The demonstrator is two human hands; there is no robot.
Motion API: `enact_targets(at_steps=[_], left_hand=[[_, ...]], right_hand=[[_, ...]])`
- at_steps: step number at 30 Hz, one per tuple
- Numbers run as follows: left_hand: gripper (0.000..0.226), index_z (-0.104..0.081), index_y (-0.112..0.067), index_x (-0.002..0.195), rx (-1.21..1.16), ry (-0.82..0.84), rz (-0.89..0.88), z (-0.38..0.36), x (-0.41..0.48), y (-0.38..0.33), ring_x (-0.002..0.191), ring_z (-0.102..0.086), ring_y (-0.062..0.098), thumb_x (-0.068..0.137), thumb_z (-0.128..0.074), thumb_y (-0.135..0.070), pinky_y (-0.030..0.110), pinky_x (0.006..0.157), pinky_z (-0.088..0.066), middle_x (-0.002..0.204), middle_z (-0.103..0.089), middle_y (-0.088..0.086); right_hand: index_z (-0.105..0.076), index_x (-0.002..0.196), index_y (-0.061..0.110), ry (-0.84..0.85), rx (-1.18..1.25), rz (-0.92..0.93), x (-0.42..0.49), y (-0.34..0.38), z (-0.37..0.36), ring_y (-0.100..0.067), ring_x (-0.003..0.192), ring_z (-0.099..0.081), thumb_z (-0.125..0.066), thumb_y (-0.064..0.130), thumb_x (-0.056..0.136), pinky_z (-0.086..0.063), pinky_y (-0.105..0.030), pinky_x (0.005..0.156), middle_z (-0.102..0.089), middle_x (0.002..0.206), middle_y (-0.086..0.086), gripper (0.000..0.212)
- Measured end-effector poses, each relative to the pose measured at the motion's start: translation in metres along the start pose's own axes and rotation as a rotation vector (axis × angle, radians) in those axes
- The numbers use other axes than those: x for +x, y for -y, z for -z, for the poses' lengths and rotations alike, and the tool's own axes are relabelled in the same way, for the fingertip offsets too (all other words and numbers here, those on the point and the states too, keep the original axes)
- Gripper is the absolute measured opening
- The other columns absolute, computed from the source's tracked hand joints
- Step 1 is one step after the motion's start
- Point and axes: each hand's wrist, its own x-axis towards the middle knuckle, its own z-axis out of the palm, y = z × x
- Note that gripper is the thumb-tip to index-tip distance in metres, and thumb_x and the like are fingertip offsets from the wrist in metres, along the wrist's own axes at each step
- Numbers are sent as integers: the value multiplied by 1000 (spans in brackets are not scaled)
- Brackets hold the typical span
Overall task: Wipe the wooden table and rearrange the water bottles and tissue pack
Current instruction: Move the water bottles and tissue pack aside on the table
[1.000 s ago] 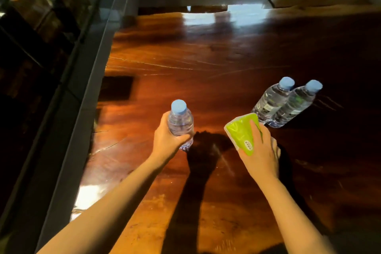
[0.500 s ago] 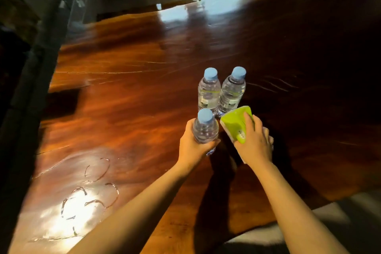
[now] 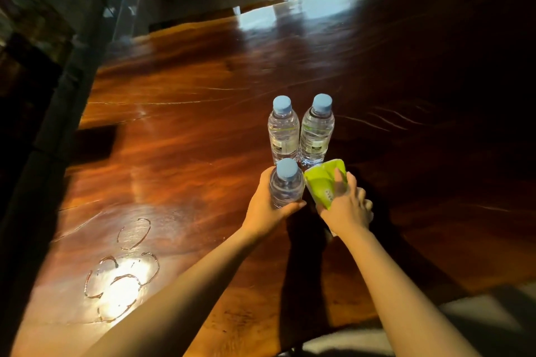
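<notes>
Two clear water bottles with blue caps stand upright side by side on the glossy wooden table (image 3: pixel 188 136), the left bottle (image 3: pixel 283 133) touching the right bottle (image 3: pixel 316 132). My left hand (image 3: pixel 265 209) grips a third water bottle (image 3: pixel 285 185) just in front of the left one. My right hand (image 3: pixel 346 209) holds a green tissue pack (image 3: pixel 323 184) right beside that third bottle, in front of the right standing bottle. The pack's lower part is hidden under my fingers.
Wet ring marks (image 3: pixel 121 269) glint on the table at the near left. A dark metal frame and glass (image 3: pixel 75 46) run along the table's left side. The table's near edge (image 3: pixel 464 295) and grey floor show at bottom right.
My left hand has carried the third bottle rightward, close to the two standing bottles. My right hand with the tissue pack has closed in beside it. The view has swung left.
</notes>
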Motion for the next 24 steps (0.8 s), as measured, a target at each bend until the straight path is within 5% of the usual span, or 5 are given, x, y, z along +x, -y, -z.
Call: enact_targets(at_steps=[4, 8, 13, 18, 24], left_hand=[[82, -37, -18, 138, 259, 210, 56, 35, 6, -9, 123, -49, 11, 70, -82, -26, -2, 88, -32, 134, -50, -7], [77, -26, -21, 146, 703, 345, 259, 89, 6, -12, 135, -39, 22, 83, -66, -41, 30, 106, -35, 152, -35, 5], [81, -4, -33, 149, 988, 93, 227, 146, -17, -26, 146, -15, 26, 87, -52, -53, 59, 114, -18, 160, -13, 2], [80, 4, -38, 147, 1013, -276, 129, 200, -60, -36, 148, 7, 25, 87, -44, -60, 59, 115, -4, 161, 9, 1], [78, -1, -34, 149, 973, -466, 315, 287, -150, -16, 148, 6, 25, 88, -41, -61, 59, 115, -5, 161, 6, 1]], right_hand=[[-3, 149, 25, 155, 22, -7, 3, 2, 30, -40, 137, -23, -58, 56, 82, -27, -55, 107, -6, 157, -8, 92], [-32, 144, 15, 282, -110, 70, 1, 16, 93, -36, 132, -40, -51, 51, 89, -37, -45, 107, -36, 148, -13, 68], [-61, 116, 14, 141, -205, 302, -19, 72, 179, -29, 111, -58, -48, 48, 91, -43, -31, 84, -62, 124, -13, 44], [-33, 143, 19, 1, -107, 544, -53, 173, 192, -36, 129, -44, -46, 58, 89, -40, -48, 105, -45, 143, -14, 68], [-8, 151, 26, 87, -191, 781, -120, 295, 123, -39, 145, -12, -45, 63, 87, -20, -60, 112, -10, 160, -10, 83]])
